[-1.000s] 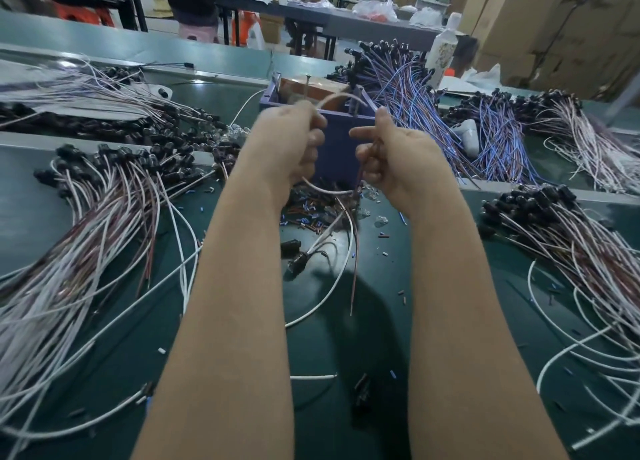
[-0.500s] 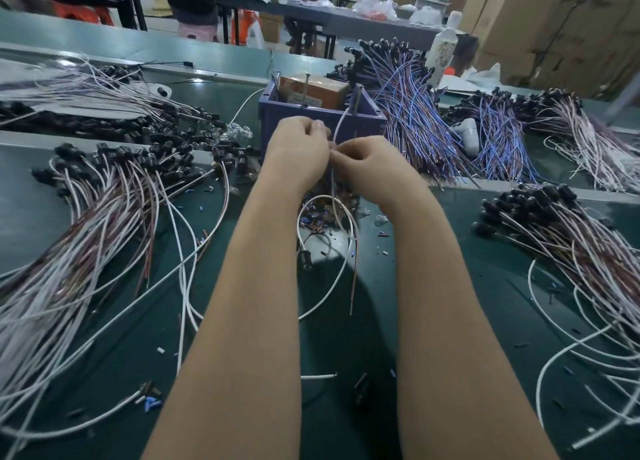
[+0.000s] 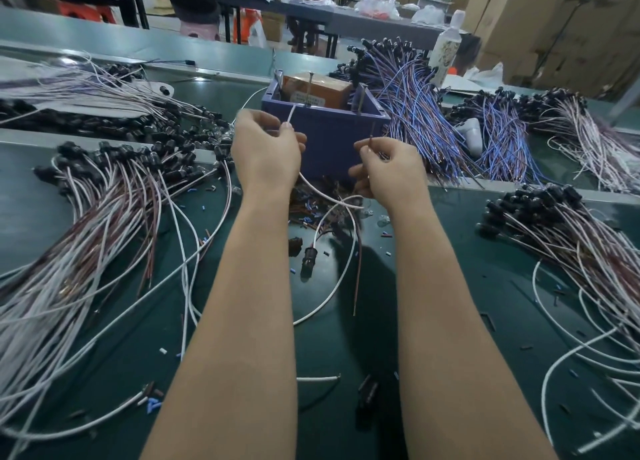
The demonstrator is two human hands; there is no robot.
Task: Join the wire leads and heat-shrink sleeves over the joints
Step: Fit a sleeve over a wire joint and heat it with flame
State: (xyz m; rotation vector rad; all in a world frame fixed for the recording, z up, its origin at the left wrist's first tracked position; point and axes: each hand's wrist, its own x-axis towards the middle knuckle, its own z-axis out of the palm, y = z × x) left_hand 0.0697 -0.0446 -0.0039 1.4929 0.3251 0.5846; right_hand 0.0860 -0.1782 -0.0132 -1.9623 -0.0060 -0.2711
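The white lead [image 3: 292,115] is pinched near its tip by the left hand [image 3: 266,148], and the brown lead [image 3: 371,140] by the right hand [image 3: 391,169]; both are held above the desk [image 3: 450,286] in front of the blue bin [image 3: 325,137], ends apart. The two ends are not joined and no sleeve is visible on either, so joining, sleeving and shrinking appear to remain for this pair. Wire bundles [image 3: 104,224] lie on both sides
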